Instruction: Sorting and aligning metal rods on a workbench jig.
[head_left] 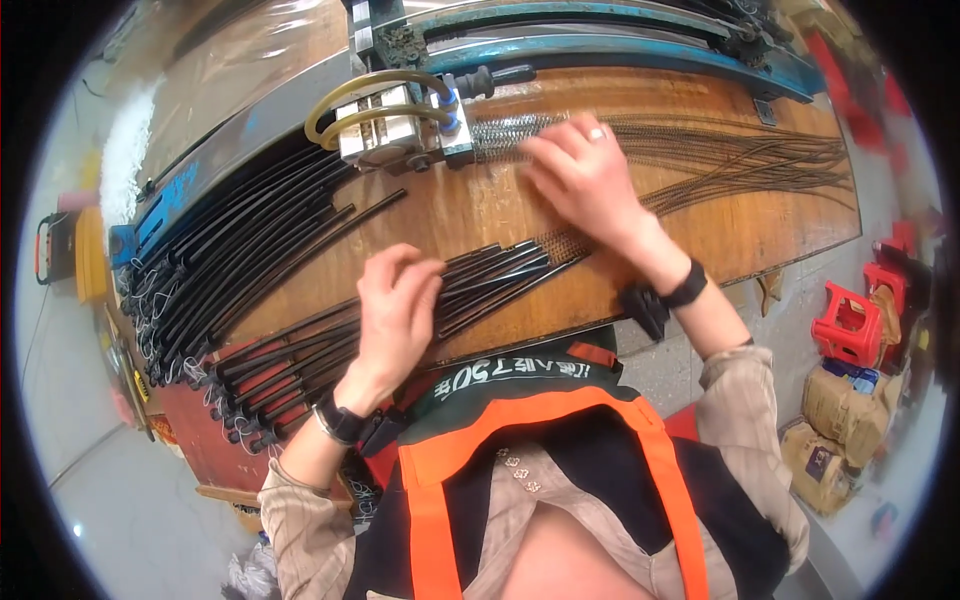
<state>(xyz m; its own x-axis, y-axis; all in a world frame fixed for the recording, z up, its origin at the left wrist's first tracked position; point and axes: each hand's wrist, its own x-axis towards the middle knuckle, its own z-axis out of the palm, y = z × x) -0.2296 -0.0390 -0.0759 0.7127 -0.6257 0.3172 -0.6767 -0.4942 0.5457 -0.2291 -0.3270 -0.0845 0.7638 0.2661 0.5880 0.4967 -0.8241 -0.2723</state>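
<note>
My left hand (398, 305) hovers at the near bundle of black tubes (490, 275), its fingers loosely bent and a little apart. I see nothing held in it. From the right ends of these tubes come twisted metal wires (690, 190). Farther off, my right hand (588, 180) is above the row of coiled wires (640, 130), close to the metal clamp block (385, 135). Its fingers are bent and their tips smeared by motion, so any grip there is hidden. A second bundle of black tubes (260, 235) runs leftward from the clamp block.
Blue machine rails (600, 50) run along the far side of the wooden table (470, 210). Yellowish hoses (350, 90) loop over the clamp block. White cord loops (150, 310) hang at the tubes' left ends. Red stools (850, 325) and cardboard boxes (845, 405) stand on the right.
</note>
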